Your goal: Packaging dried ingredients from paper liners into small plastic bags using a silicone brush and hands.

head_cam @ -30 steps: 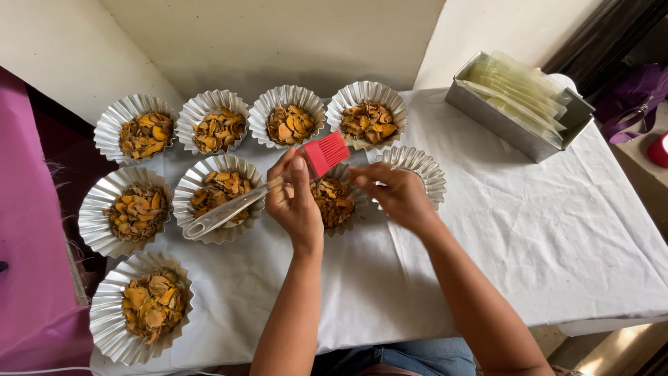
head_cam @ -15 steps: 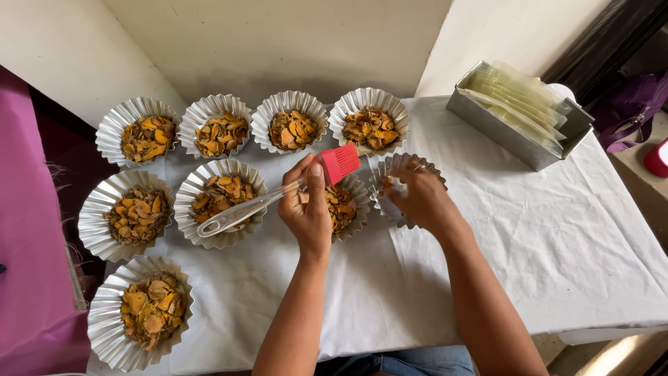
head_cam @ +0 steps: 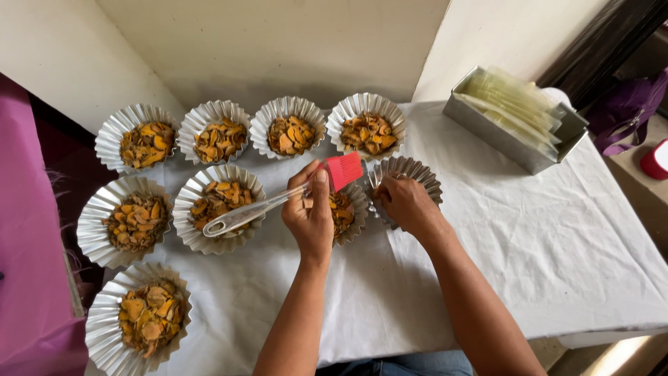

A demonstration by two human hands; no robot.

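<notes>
Overhead, left hand (head_cam: pixel 309 217) grips red brush (head_cam: pixel 278 199) above filled foil cup (head_cam: pixel 341 211) on white cloth (head_cam: pixel 529 230). Right hand (head_cam: pixel 406 202) rests, fingers curled, in empty cup (head_cam: pixel 407 182) just beside. Seven filled cups surround.

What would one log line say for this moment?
left hand: holds red silicone brush | right hand: on empty foil cup | filled foil cups: alongside

Left hand (head_cam: pixel 309 216) grips a brush (head_cam: pixel 278 198), red head up, clear handle pointing left over a filled foil cup (head_cam: pixel 218 207). Right hand (head_cam: pixel 406 203) rests in an empty foil cup (head_cam: pixel 417 174). Bench (head_cam: pixel 557 244) white-clothed; metal tray (head_cam: pixel 511 122) far right.
</notes>
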